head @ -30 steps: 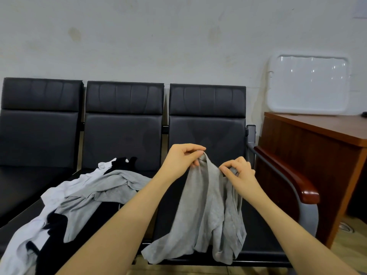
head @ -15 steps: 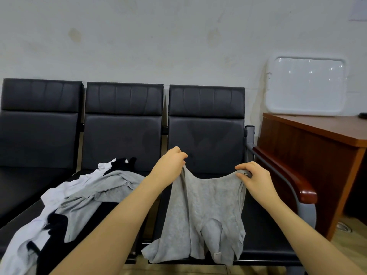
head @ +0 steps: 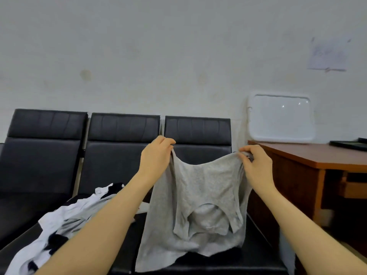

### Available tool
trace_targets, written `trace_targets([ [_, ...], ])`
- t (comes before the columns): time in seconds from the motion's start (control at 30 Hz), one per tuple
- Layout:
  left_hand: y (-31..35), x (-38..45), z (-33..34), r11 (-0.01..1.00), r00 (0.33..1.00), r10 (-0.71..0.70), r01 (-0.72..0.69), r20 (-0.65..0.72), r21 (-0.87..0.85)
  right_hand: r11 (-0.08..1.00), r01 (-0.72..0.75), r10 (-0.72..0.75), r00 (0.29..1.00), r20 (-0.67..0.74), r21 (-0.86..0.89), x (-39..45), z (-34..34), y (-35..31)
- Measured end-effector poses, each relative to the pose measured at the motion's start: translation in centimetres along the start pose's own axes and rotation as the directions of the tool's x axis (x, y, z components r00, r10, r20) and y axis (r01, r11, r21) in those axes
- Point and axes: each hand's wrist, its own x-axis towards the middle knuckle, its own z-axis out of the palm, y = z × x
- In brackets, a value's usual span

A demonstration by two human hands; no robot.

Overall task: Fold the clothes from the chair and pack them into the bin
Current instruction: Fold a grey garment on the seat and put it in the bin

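Grey garment (head: pixel 200 195) held up in the air over the right-hand seat of the black chair row (head: pixel 123 155), stretched between both hands, upper edge sagging in a curve between the two grip points. Left hand (head: pixel 156 155) pinches the left top corner, fingers curled over the cloth; right hand (head: pixel 256 165) pinches the right top corner, thumb and fingers closed on bunched fabric. Lower hem hangs down and touches the seat cushion; a folded-in part shows near the bottom middle. Pile of clothes (head: pixel 67 225), white, grey and black, lies on the middle seat, left of the held piece and partly behind the left forearm. Wooden desk (head: pixel 317 161) stands just beside the chair row at right. White lid-like tray (head: pixel 281 119) leans against the wall on the desk. Bin not seen in this view.
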Motion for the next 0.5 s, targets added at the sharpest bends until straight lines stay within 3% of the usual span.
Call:
trace_targets([
  [0.3,1.0,0.8,-2.3,0.972,0.984,-0.177,0.174,0.001,-0.159,0.997,0.060,-0.063,0.997,-0.050,-0.051,2.4,-2.8,-1.6],
  [0.5,-0.7,-2.7,1.4,0.951,0.955,-0.251,0.274,0.161,-0.145,0.984,-0.014,0.026,0.998,0.066,-0.180,-0.6,-2.1,2.9],
])
